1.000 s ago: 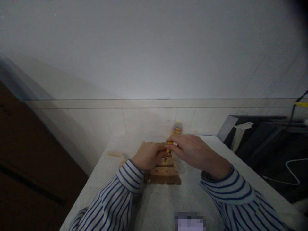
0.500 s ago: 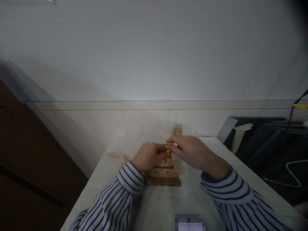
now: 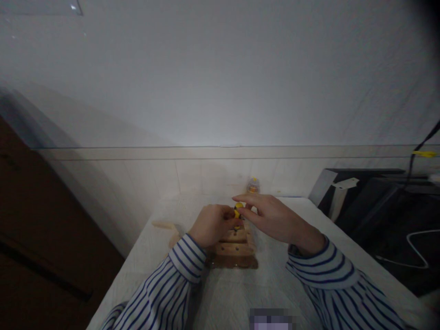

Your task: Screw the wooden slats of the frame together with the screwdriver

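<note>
Over a stepped wooden block toy (image 3: 233, 248) with small dark holes, my left hand (image 3: 211, 225) pinches a small yellow-and-black bee piece (image 3: 238, 209) between thumb and fingers. The piece stands upright above the upper part of the block, its lower end partly hidden by the fingers. My right hand (image 3: 275, 217) is just to its right, fingers stretched out and parted, thumb close to the piece; whether it touches I cannot tell. The far end of the block is covered by both hands.
A clear dome-shaped container (image 3: 253, 185) with yellow and orange inside stands at the table's back edge. A pale wooden piece (image 3: 167, 225) lies left of my left hand. Dark panels and a white cable (image 3: 412, 250) are to the right of the white-covered table (image 3: 227, 298).
My right hand has loosened from the yellow-and-black piece and its fingers have spread. The piece now shows its yellow top, held by my left hand.
</note>
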The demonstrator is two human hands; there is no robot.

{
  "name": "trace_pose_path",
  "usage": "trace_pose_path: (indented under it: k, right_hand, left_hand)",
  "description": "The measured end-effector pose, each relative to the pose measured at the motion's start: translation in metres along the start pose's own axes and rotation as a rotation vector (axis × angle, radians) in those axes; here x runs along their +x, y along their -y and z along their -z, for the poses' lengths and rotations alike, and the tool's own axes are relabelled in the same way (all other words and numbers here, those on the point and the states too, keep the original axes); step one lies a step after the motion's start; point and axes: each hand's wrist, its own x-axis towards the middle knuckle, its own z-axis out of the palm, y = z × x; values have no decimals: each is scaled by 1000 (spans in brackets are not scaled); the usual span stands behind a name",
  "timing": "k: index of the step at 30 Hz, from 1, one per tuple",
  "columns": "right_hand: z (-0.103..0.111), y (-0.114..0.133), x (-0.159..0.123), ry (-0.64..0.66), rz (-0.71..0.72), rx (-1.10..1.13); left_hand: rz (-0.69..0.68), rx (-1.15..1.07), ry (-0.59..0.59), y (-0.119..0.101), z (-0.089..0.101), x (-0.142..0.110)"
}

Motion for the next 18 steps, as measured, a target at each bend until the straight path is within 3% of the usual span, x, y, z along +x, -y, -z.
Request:
trace_pose_path:
  k: [18]
  right_hand:
    - [-2, -4, -2, -12, -7, -134]
  left_hand:
    - [-48, 20, 33, -4, 0, 0]
